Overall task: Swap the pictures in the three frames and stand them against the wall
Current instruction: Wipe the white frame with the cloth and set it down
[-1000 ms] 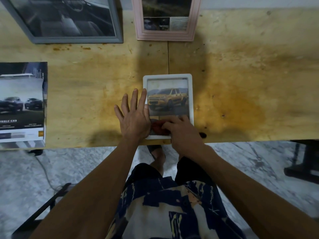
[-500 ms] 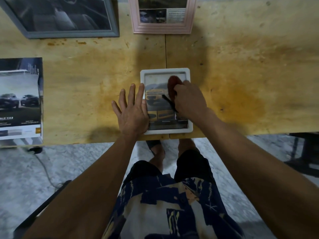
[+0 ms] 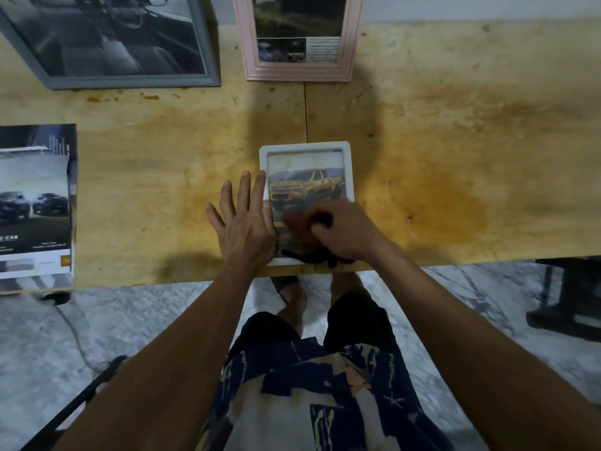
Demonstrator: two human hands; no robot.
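Note:
A small white frame with a picture of a yellow pickup lies flat at the table's near edge. My left hand rests flat with fingers spread on the frame's left side, pinning it down. My right hand is closed on a red and black cloth pressed on the lower part of the glass. A grey frame with a car-interior picture and a pink frame with a brochure page stand against the wall at the back.
A stack of car brochure pages lies at the table's left edge. The stained wooden table stretches to the right. A dark stand sits on the marble floor at right, and a cable runs below left.
My right hand with the cloth went from the frame's bottom up to its top, and is now back at the lower part. The left hand stayed pressed on the frame.

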